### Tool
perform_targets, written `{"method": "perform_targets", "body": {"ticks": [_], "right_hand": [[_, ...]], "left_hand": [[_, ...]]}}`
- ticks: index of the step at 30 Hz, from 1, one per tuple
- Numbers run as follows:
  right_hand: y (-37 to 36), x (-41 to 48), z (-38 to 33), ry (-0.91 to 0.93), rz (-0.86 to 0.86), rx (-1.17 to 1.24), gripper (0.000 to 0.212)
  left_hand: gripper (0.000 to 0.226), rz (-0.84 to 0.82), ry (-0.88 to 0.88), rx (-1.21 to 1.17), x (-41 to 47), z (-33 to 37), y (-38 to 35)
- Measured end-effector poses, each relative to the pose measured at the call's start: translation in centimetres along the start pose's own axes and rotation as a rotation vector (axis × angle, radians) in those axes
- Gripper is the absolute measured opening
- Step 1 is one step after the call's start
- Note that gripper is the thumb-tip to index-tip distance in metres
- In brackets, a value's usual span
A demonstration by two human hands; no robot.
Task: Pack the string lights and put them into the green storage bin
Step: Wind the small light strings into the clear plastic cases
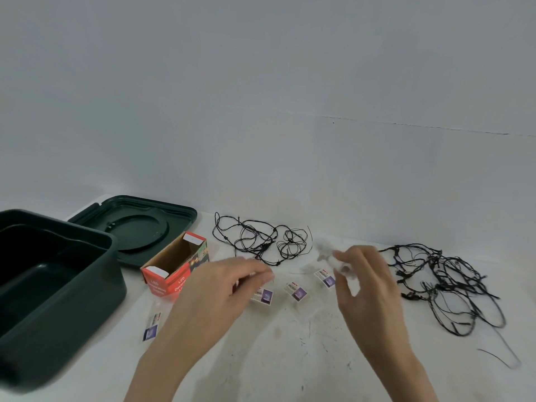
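Note:
The dark green storage bin (pixel 58 288) stands open and empty at the left. Two loose tangles of black string lights lie on the white table, one at the back centre (pixel 261 239) and a bigger one at the right (pixel 446 285). My right hand (pixel 365 280) is raised over the table and pinches a blurred clear plastic bag (pixel 326 252) at its fingertips. My left hand (pixel 232 285) hovers opposite with fingertips closed against the thumb. It seems to pinch the same bag's other end, which is hard to see.
The bin's green lid (pixel 136 224) lies flat behind the bin. An open red LED lights box (pixel 177 268) lies beside it. Small labelled clear bags (pixel 295 291) are scattered on the table in front of the hands, and one more bag (pixel 152 326) is near the bin.

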State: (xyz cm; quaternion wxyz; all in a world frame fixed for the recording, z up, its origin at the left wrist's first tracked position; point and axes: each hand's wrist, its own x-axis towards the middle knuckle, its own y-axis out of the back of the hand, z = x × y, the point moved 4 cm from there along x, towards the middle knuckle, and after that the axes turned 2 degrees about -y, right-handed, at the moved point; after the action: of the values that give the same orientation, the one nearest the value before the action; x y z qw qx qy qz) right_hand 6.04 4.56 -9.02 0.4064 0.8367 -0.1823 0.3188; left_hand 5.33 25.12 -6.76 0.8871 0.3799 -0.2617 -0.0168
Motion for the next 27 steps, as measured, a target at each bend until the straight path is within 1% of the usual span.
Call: {"method": "perform_targets", "body": {"ticks": [2,4,5,7,8,9,11,13,15,16,18,20,23,24,27], "right_hand": [[-0.9,-0.3,-0.1,0.008,-0.285,0.051,0.031],[-1.8,-1.0,-0.2,-0.074,-0.607,0.189,0.03],[-2.0,-1.3,-0.4,-0.117,-0.735,0.297,0.028],[-1.5,-1.6,-1.2,-0.199,-0.914,0.593,0.027],[-1.1,-1.6,-1.6,-0.255,-0.958,0.782,0.027],[-0.7,-1.5,-1.8,-0.325,-0.967,0.979,0.027],[0.0,-1.2,-1.6,-0.421,-0.881,1.311,0.032],[0.4,-0.7,-1.3,-0.443,-0.731,1.582,0.032],[0.5,0.1,-1.1,-0.471,-0.574,1.775,0.03],[0.5,0.4,-0.8,-0.527,-0.474,1.804,0.032],[0.6,0.8,0.0,-0.66,-0.267,1.737,0.039],[0.8,1.1,0.2,-0.718,-0.134,1.649,0.034],[1.2,0.9,0.7,-0.747,0.025,1.509,0.017],[1.4,0.8,0.8,-0.736,0.07,1.445,0.016],[2.0,0.5,1.3,-0.688,0.194,1.187,0.023]], "left_hand": [[0.026,0.101,-0.027,0.028,0.5,-0.2,0.2],[0.024,0.166,-0.029,0.063,1.0,-0.5,0.2],[0.024,0.177,-0.016,0.072,1.2,-0.8,0.0],[0.021,0.164,0.028,0.021,1.4,-1.2,-0.3],[0.017,0.15,0.067,-0.049,1.4,-1.3,-0.4],[0.013,0.13,0.117,-0.141,1.4,-1.4,-0.5],[0.015,0.063,0.221,-0.332,1.3,-1.4,-0.8],[0.019,-0.006,0.303,-0.482,0.9,-1.4,-1.0],[0.019,-0.054,0.355,-0.583,0.6,-1.5,-1.2],[0.02,-0.073,0.361,-0.604,0.4,-1.5,-1.1],[0.024,-0.111,0.349,-0.588,0.2,-1.4,-1.1],[0.023,-0.15,0.33,-0.517,0.0,-1.3,-1.1],[0.02,-0.213,0.284,-0.384,-0.3,-0.9,-1.0],[0.02,-0.233,0.272,-0.341,-0.4,-0.8,-1.0],[0.018,-0.271,0.243,-0.251,-0.5,-0.1,-0.7]]}}
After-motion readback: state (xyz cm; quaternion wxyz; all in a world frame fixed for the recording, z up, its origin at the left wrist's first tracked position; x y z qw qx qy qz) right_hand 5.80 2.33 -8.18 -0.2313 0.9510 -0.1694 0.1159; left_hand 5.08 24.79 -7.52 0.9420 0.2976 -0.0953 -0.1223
